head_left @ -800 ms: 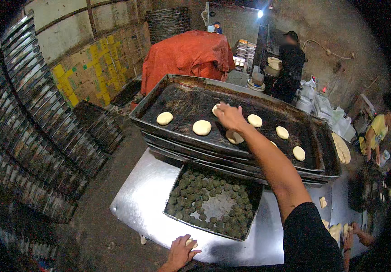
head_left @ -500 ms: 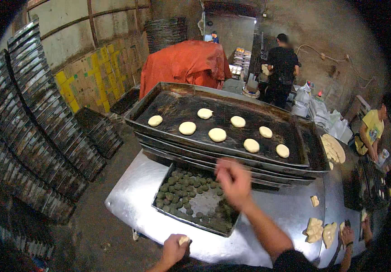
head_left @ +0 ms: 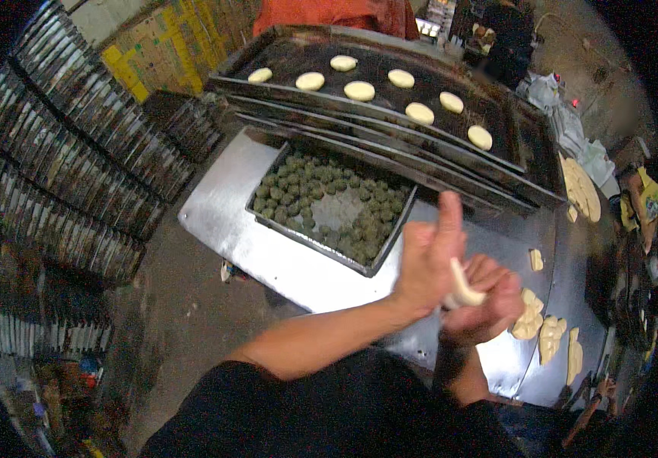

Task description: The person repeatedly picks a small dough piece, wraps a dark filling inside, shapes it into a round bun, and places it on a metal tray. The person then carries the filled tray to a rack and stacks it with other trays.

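My left hand (head_left: 429,263) is cupped, thumb pointing up, around a pale piece of dough (head_left: 464,288). My right hand (head_left: 489,301) is closed in a fist against the same dough, so the piece is held between both hands. Left of them, a dark rectangular pan (head_left: 336,211) holds many dark greenish filling balls (head_left: 287,187), with a bare patch of its bottom showing. Beyond it, several flat dough rounds (head_left: 359,91) lie spaced out on the top baking tray (head_left: 381,55) of a stack.
The metal table (head_left: 230,214) carries flattened dough pieces (head_left: 527,314) right of my hands and a larger dough mass (head_left: 579,187) farther off. Tray stacks (head_left: 62,153) line the left side. Another person's hand (head_left: 607,389) is at the lower right; two people stand beyond.
My right hand has left the pan of balls and come down right to meet my left hand, which has moved up and right with the dough. My view has tilted down.
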Motion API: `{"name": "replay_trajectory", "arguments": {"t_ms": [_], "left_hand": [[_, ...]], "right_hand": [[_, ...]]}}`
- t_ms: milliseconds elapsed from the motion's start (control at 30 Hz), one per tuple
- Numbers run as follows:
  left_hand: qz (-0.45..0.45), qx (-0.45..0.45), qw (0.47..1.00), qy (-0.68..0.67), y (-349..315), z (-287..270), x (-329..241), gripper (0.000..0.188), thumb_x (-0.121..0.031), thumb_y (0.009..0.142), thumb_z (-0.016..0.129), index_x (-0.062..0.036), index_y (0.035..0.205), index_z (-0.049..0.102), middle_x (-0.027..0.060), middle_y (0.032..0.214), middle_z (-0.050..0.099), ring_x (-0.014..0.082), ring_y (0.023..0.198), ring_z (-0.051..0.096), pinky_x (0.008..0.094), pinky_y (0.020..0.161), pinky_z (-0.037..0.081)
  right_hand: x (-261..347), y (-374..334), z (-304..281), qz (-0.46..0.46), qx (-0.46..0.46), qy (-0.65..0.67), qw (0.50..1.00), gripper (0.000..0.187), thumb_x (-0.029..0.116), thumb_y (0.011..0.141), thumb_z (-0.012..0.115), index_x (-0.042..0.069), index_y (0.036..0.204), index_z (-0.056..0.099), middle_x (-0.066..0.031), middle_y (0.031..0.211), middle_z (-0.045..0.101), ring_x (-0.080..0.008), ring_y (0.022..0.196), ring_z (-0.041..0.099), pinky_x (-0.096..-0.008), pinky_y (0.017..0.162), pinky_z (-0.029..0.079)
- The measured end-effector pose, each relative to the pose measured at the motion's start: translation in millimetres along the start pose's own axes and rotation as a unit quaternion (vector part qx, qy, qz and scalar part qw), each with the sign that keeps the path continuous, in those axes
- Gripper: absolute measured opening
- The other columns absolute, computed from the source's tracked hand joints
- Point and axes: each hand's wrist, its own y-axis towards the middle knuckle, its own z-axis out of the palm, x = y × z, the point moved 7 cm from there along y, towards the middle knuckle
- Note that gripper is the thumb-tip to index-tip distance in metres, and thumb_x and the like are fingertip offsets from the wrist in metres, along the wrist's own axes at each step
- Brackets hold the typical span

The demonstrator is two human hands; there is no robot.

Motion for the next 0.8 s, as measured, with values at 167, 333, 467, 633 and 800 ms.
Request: {"name": "replay_trajectory", "arguments": {"t_ms": [167,333,467,633,800], "left_hand": [[-0.160,-0.042,0.986,0.001,-2.3,-148.4,28.4,0.051,-0.053,0.104,0.048,-0.0057,0.100,0.066,0.0084,0.096,0.066,0.0169,0.087,0.063,0.0299,0.073,0.053],[-0.357,-0.228,0.904,-0.057,-72.0,-275.4,67.4,0.026,-0.005,0.096,0.064,-0.0026,0.120,0.054,0.0178,0.116,0.064,0.0277,0.101,0.069,0.0395,0.080,0.061],[-0.279,-0.253,0.923,-0.075,-76.0,-320.9,59.2,0.039,-0.009,0.099,0.059,0.0023,0.136,0.052,0.0171,0.122,0.065,0.0253,0.105,0.069,0.0354,0.088,0.059],[-0.273,-0.279,0.921,0.005,-48.1,-335.2,39.0,0.039,-0.009,0.100,0.055,0.0080,0.135,0.052,0.0190,0.123,0.066,0.0277,0.107,0.069,0.0376,0.092,0.057],[-0.176,-0.248,0.952,-0.027,3.2,-296.0,30.1,0.037,-0.011,0.103,0.054,0.0067,0.136,0.052,0.0175,0.122,0.067,0.0263,0.103,0.069,0.0384,0.085,0.060]], "right_hand": [[-65.3,-47.8,42.7,0.163,0.189,-0.205,0.947,0.017,0.005,0.083,0.071,0.002,0.100,0.073,-0.0133,0.093,0.070,-0.0237,0.097,0.066,-0.0364,0.088,0.051],[-199.8,-79.3,117.4,0.236,0.407,-0.207,0.858,0.021,0.007,0.078,0.071,0.004,0.099,0.072,-0.0123,0.097,0.068,-0.0308,0.101,0.065,-0.0440,0.086,0.051],[-302.2,-45.0,176.8,-0.077,0.369,-0.492,0.785,0.029,0.010,0.075,0.072,0.007,0.104,0.071,-0.0140,0.096,0.067,-0.0352,0.095,0.064,-0.0488,0.080,0.052],[-350.9,-44.4,177.0,0.035,0.421,-0.459,0.782,0.037,0.022,0.074,0.078,0.006,0.106,0.066,-0.0139,0.103,0.064,-0.0345,0.103,0.059,-0.0493,0.085,0.048],[-222.2,-46.0,166.5,0.007,0.311,-0.290,0.905,0.036,0.023,0.078,0.077,0.007,0.110,0.068,-0.0130,0.107,0.066,-0.0333,0.101,0.061,-0.0468,0.086,0.047]]}}
